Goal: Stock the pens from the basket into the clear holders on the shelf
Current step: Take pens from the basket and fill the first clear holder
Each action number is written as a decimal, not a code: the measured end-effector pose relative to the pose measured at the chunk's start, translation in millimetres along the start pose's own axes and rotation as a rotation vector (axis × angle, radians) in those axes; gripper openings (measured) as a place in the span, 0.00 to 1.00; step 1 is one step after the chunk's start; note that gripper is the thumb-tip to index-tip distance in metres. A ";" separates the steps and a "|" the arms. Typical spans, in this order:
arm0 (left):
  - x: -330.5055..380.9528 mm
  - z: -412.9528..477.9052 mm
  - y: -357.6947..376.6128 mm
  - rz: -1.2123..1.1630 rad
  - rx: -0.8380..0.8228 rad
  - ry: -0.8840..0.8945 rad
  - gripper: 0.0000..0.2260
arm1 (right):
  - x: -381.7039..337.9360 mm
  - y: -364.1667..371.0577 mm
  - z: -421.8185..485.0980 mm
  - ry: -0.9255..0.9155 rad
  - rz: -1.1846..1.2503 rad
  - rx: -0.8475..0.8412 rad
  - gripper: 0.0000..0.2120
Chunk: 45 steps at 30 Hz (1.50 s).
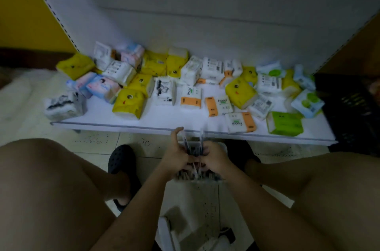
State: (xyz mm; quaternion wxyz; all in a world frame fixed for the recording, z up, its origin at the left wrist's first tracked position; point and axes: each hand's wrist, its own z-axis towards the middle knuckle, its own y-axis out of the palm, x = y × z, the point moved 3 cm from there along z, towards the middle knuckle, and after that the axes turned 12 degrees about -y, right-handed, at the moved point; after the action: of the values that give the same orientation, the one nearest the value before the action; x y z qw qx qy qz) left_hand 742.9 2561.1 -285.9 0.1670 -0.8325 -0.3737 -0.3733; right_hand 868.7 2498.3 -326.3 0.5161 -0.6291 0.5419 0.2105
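Finding: the person crouches in front of the low shelf [164, 120], both hands meeting just below its front edge. The left hand [174, 157] and right hand [216, 158] hold one bundle of pens [193, 149] between them. The fingers [205, 151] of both hands are curled round the bundle, and the left thumb is raised toward the shelf edge. The pen ends stand up out of the grip, uneven in height.

Directly under the hands, on the floor in front of the shelf, sits a pale container [197, 176] with more pens in it. The dim light does not show whether it is the basket or a holder. No clear holder can be made out on the shelf, which carries loose tissue packs [128, 103]. A black crate [349, 106] stands at the shelf's right end.

Assessment: the step in hand appears to be gathering and squaring the bundle. Recommended:
- Level the pen ends before lifting.
- Keep the bundle upright.
- Pass the bundle to one hand only once the grip is firm.
- Find the holder's mouth before moving.

Loose pens at the edge of the bundle are the likeliest to drop.
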 end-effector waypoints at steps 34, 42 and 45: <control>387.2 -270.3 -63.4 0.259 0.322 1.236 0.16 | -447.6 -217.4 -133.3 -1.117 0.187 0.482 0.16; 449.1 -279.9 -90.5 0.183 0.496 1.284 0.15 | -496.5 -247.7 -115.6 -1.231 0.216 0.625 0.20; 471.0 -281.4 -97.4 0.169 0.569 1.304 0.16 | -515.0 -252.6 -108.4 -1.283 0.264 0.685 0.15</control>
State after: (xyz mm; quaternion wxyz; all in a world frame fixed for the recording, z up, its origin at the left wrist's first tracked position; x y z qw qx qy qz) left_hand 738.6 2703.5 252.8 0.5954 -0.3901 -0.2150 -0.6687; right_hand 896.9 2612.1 245.6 0.8691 -0.1158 0.2403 0.4164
